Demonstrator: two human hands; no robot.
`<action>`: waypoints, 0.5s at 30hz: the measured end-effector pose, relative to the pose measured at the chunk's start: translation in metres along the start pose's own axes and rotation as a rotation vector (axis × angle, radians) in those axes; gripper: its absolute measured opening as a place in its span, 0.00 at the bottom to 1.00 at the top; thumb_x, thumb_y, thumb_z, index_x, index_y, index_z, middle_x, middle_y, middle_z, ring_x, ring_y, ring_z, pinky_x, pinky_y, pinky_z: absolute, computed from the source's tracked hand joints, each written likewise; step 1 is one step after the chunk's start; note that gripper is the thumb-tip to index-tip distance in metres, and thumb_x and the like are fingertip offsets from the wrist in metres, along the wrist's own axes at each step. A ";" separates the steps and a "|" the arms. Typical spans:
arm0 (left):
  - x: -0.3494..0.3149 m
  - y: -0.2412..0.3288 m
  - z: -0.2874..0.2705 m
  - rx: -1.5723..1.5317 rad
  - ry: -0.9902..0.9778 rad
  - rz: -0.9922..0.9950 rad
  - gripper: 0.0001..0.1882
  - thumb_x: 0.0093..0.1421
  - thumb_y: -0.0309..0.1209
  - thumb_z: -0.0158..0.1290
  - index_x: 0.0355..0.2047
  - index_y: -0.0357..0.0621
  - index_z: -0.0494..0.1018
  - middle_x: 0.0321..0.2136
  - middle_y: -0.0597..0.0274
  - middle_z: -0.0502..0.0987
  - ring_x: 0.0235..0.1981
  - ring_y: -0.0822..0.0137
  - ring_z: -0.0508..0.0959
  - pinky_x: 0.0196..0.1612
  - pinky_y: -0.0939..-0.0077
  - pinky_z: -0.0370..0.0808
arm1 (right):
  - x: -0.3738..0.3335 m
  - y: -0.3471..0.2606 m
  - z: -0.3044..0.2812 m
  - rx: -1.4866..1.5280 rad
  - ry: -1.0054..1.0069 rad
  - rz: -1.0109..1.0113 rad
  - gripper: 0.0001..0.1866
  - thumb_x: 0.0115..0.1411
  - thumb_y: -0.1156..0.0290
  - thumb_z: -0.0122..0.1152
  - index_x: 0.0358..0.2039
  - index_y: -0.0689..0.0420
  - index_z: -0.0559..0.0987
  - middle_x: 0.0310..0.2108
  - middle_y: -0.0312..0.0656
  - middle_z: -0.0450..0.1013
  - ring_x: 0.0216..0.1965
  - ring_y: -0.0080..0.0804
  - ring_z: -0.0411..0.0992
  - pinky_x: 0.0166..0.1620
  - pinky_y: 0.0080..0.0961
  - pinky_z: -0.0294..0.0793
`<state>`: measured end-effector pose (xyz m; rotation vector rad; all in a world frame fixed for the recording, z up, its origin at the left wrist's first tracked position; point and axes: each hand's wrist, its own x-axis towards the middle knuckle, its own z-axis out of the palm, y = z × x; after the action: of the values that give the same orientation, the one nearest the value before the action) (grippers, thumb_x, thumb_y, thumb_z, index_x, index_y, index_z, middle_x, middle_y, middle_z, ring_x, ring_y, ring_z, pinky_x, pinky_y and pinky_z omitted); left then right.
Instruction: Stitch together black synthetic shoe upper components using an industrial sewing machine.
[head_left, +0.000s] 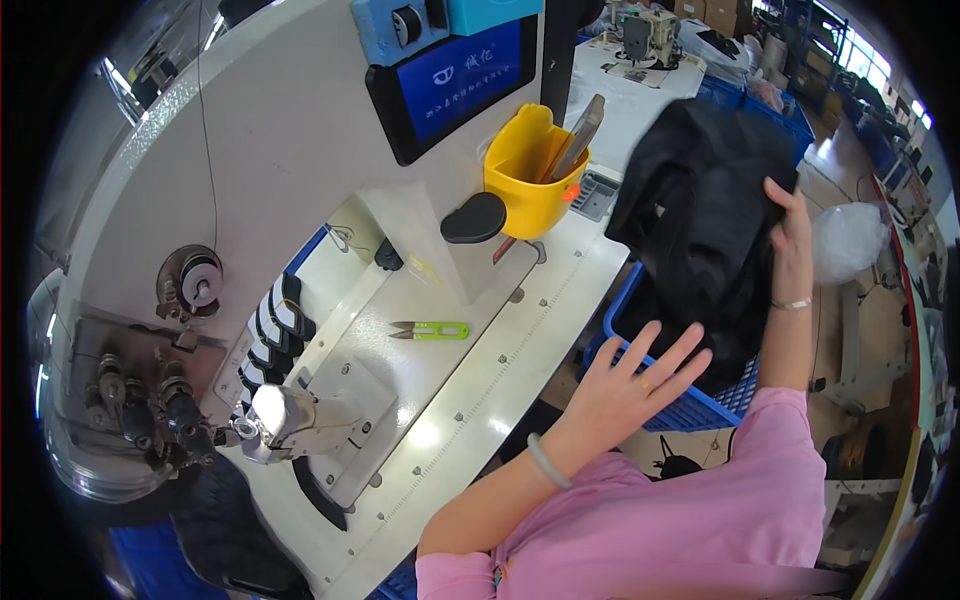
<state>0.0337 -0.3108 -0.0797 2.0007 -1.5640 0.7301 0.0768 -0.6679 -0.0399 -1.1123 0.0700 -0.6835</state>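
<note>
A bundle of black fabric (700,200) hangs over the blue plastic basket (655,405) to my right, blurred in places. My right hand (790,235) is closed on its right edge, thumb up along the cloth. Below and left of it, my left hand (640,385) has its fingers spread in front of more dark cloth in the basket; I cannot tell whether the fingertips touch it. Green thread snips (430,330) lie on the sewing machine bed, away from both hands.
The white sewing machine (130,210) fills the left, with its presser head (285,415) low down. A yellow holder (535,175) and a screen (465,85) are beyond the table. A stack of black-and-white pieces (280,320) stands behind the machine. A whitish plastic bag (850,242) sits at right.
</note>
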 end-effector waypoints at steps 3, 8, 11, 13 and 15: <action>0.025 -0.024 0.009 0.292 0.012 -0.023 0.32 0.53 0.25 0.51 0.61 0.57 0.67 0.66 0.61 0.61 0.41 0.62 0.72 0.38 0.72 0.71 | 0.057 0.048 0.016 0.051 -0.094 0.355 0.24 0.49 0.74 0.71 0.47 0.64 0.76 0.48 0.46 0.76 0.46 0.40 0.76 0.55 0.34 0.72; 0.024 -0.048 0.038 0.251 -0.210 -0.221 0.39 0.50 0.28 0.59 0.65 0.51 0.61 0.68 0.52 0.54 0.54 0.53 0.69 0.46 0.64 0.72 | 0.102 0.168 -0.023 -0.943 0.043 0.237 0.41 0.54 0.50 0.68 0.58 0.69 0.70 0.56 0.54 0.71 0.56 0.43 0.70 0.59 0.35 0.67; -0.004 -0.057 0.041 0.203 -0.348 -0.331 0.40 0.52 0.32 0.61 0.65 0.50 0.58 0.68 0.51 0.51 0.62 0.49 0.62 0.53 0.57 0.69 | 0.089 0.173 0.002 -1.208 0.051 0.157 0.44 0.57 0.43 0.59 0.61 0.68 0.66 0.61 0.60 0.65 0.61 0.47 0.65 0.63 0.35 0.62; -0.020 -0.062 0.034 0.140 -0.419 -0.413 0.41 0.53 0.34 0.62 0.66 0.50 0.57 0.69 0.51 0.50 0.65 0.47 0.59 0.57 0.53 0.67 | 0.054 0.157 0.028 -1.207 0.111 -0.009 0.46 0.57 0.43 0.59 0.64 0.66 0.62 0.62 0.57 0.64 0.63 0.45 0.63 0.64 0.30 0.59; -0.023 -0.062 0.034 0.117 -0.430 -0.445 0.43 0.54 0.35 0.63 0.67 0.51 0.54 0.69 0.51 0.49 0.67 0.45 0.56 0.59 0.50 0.65 | 0.008 0.142 0.036 -0.597 0.142 0.203 0.43 0.59 0.51 0.56 0.70 0.55 0.54 0.64 0.50 0.61 0.62 0.50 0.62 0.56 0.61 0.63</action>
<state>0.0929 -0.3035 -0.1239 2.5975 -1.2249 0.2284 0.1634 -0.6064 -0.1409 -1.5986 0.5294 -0.5703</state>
